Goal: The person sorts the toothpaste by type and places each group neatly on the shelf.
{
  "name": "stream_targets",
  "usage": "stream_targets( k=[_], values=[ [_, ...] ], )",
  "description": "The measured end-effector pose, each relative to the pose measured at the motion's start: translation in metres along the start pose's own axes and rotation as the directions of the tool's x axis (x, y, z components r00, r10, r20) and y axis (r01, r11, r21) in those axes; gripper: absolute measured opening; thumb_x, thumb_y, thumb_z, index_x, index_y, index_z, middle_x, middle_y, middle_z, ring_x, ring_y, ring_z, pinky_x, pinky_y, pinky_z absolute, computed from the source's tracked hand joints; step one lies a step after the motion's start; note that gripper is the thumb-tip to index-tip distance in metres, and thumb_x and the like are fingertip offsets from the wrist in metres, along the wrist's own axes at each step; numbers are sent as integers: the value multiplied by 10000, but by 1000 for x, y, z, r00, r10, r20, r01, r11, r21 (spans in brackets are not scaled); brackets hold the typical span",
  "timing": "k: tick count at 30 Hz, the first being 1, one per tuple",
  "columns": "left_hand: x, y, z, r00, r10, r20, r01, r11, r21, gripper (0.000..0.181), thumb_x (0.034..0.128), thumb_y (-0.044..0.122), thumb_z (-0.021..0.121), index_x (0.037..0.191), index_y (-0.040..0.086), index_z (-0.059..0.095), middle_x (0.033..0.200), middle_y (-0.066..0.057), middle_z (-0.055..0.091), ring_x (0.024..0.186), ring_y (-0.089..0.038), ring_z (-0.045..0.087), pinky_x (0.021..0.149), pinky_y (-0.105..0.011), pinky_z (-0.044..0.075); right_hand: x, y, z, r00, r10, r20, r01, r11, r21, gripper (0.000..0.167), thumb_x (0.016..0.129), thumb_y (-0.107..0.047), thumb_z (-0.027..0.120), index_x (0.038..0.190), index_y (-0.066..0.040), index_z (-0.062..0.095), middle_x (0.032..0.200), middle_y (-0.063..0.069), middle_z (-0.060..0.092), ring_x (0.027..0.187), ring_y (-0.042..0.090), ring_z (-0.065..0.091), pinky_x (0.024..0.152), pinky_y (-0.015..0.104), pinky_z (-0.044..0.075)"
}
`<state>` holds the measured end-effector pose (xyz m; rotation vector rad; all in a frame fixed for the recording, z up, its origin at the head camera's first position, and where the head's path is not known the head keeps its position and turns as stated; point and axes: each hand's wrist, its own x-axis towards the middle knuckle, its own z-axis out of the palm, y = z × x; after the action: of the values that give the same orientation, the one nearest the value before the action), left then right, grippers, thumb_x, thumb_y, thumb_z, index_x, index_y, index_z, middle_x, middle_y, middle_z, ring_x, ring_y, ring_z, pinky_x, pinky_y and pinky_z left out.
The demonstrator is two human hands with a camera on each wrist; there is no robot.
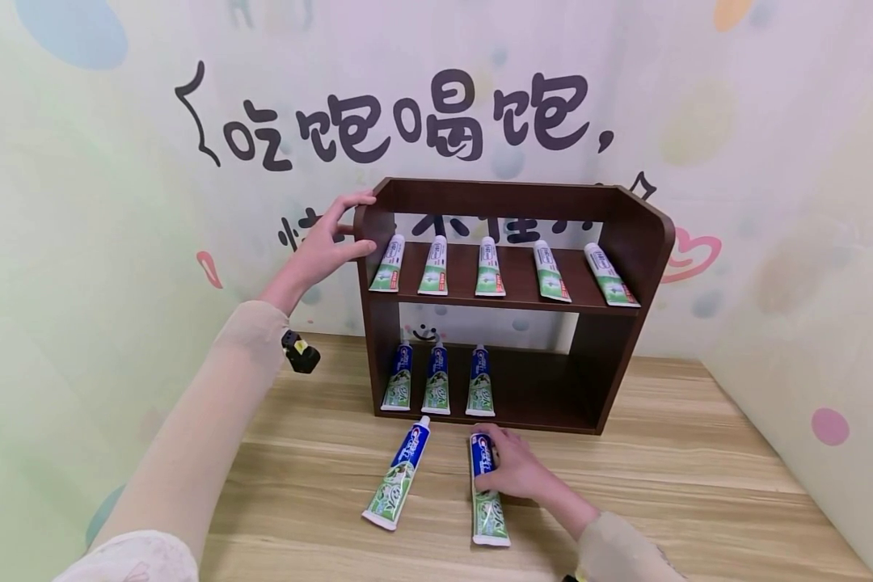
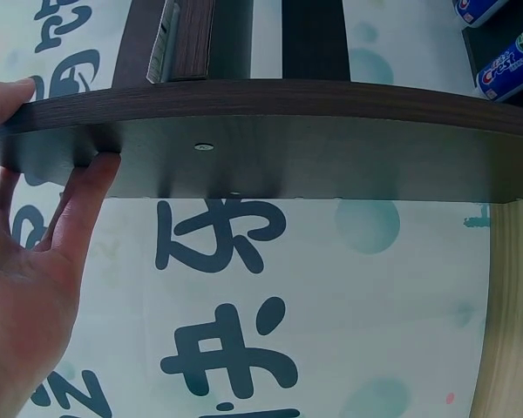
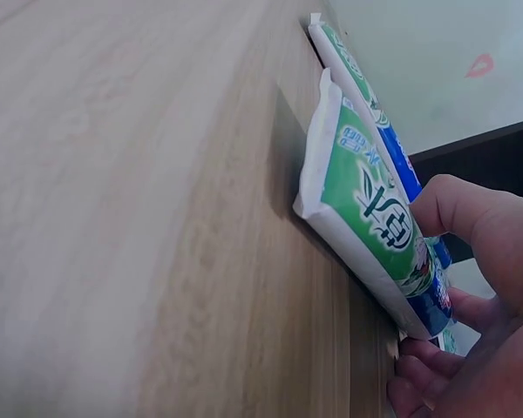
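Note:
My left hand (image 1: 325, 247) holds the upper left side panel of a dark brown two-tier shelf (image 1: 509, 189); the left wrist view shows fingers (image 2: 85, 205) against the panel's outer face. On the table before the shelf, my right hand (image 1: 518, 466) grips a blue-and-green toothpaste tube (image 1: 489, 513), thumb on one side and fingers on the other. This tube (image 3: 366, 192) lies with its flat end toward me. Left of it, apart, lies a second such toothpaste tube (image 1: 395, 478), tilted, its cap near the shelf's front edge.
Several white-and-green toothpaste tubes (image 1: 491, 271) lie in a row on the upper tier. Three blue-and-green tubes (image 1: 436, 380) occupy the left part of the lower tier. The wooden table (image 1: 662, 485) meets printed walls (image 1: 698, 121) behind and at the sides.

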<state>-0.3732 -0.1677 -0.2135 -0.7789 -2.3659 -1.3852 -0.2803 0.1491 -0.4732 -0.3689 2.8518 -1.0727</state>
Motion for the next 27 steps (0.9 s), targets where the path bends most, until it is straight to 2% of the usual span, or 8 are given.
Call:
stream_targets(
  k=[10, 27],
  values=[
    [0, 1, 0, 1000, -1, 0, 1, 1000, 3, 610, 917, 110, 640, 1470, 159, 387, 1649, 26, 246, 1219, -364, 477, 916, -474, 499, -5, 7, -8, 1000, 12, 3, -12, 1000, 16, 859, 581, -156, 826, 1379, -185, 509, 1274, 228, 539, 1147, 379, 484, 895, 548, 466],
    [0, 0, 0, 1000, 3, -1, -3, 1000, 2, 611, 914, 101, 638, 1468, 147, 385, 1651, 21, 243, 1247, -388, 454, 959, -527, 468, -7, 20, -23, 999, 32, 23, -32, 999, 4, 811, 602, -137, 822, 1352, -201, 518, 1209, 175, 554, 1117, 350, 486, 854, 468, 470]
  ],
)
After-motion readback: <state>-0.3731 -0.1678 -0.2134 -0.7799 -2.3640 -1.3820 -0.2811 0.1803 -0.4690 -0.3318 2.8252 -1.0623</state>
